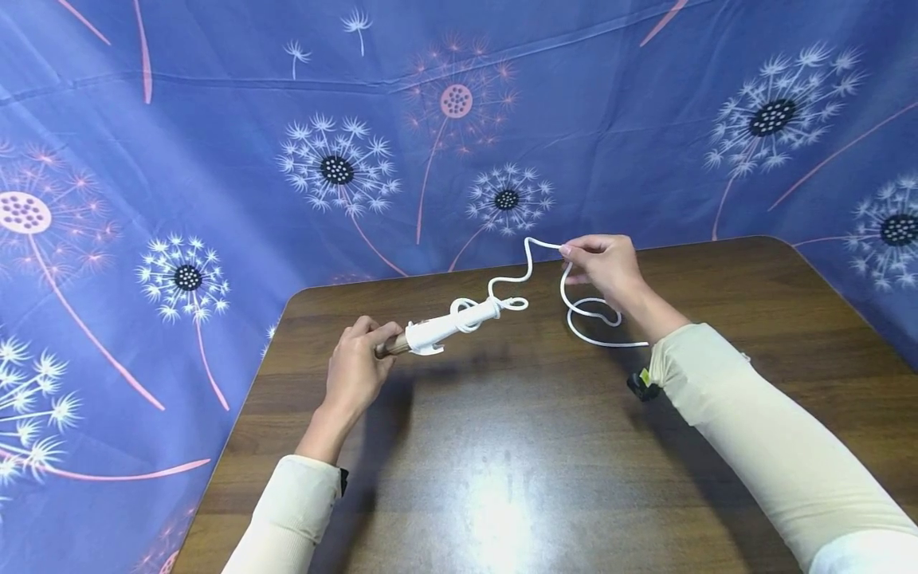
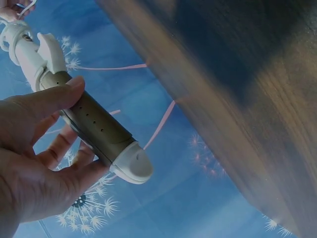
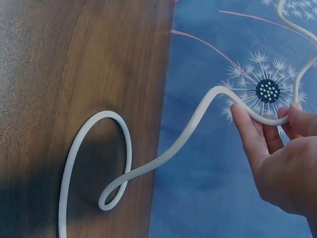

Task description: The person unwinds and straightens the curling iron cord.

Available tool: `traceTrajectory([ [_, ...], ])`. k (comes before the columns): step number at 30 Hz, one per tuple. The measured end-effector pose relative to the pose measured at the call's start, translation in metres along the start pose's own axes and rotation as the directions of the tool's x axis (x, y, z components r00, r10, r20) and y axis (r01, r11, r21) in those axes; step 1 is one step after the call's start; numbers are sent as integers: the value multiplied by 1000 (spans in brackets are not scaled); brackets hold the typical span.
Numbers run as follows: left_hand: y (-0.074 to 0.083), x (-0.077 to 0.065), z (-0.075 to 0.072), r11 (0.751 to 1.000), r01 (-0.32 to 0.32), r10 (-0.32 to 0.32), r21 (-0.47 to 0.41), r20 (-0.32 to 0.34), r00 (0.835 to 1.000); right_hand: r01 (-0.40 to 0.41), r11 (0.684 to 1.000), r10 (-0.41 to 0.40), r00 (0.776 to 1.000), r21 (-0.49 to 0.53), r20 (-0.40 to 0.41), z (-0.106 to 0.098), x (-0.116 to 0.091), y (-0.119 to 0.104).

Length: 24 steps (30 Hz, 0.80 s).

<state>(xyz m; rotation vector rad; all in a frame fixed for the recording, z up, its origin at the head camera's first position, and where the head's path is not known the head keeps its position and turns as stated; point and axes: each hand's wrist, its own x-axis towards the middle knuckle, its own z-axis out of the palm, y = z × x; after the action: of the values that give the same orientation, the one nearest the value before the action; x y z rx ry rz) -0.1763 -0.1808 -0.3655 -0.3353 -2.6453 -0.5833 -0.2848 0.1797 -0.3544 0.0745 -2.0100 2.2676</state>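
My left hand grips a curling iron by its brown barrel, above the left part of the table. In the left wrist view the thumb lies across the barrel, the fingers are beneath it, and the white tip sticks out. A white lever stands up where barrel and white handle meet. White cord loops around the handle and runs to my right hand, which pinches it between thumb and fingers. Past that hand the cord drops in loose loops onto the table.
The wooden table has a glare spot near its front. Behind and to the left hangs a blue cloth printed with dandelions, close along the table's back edge. A small black item hangs at the right sleeve.
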Motion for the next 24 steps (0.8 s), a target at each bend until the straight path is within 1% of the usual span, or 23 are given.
traceTrajectory([
  [2, -1, 0, 1, 1000, 8, -8, 14, 0, 1000, 17, 998, -17, 1000, 58, -10, -1, 0, -2],
  [5, -4, 0, 1, 999, 37, -37, 36, -3, 999, 40, 990, -39, 999, 138, -8, -4, 1, -3],
  [9, -5, 1, -1, 994, 93, -93, 49, -3, 996, 54, 978, -58, 998, 201, 14, -9, 1, -5],
  [16, -9, 2, 0, 976, 205, -208, 69, 38, 977, 73, 956, -86, 996, 283, 33, -18, 1, -7],
  [20, -13, 0, 2, 967, 247, -249, 62, 30, 968, 68, 947, -81, 996, 314, 29, -23, 0, -8],
  [24, -16, -1, 2, 956, 289, -290, 57, -1, 957, 48, 931, -57, 998, 363, 14, -31, -1, -7],
])
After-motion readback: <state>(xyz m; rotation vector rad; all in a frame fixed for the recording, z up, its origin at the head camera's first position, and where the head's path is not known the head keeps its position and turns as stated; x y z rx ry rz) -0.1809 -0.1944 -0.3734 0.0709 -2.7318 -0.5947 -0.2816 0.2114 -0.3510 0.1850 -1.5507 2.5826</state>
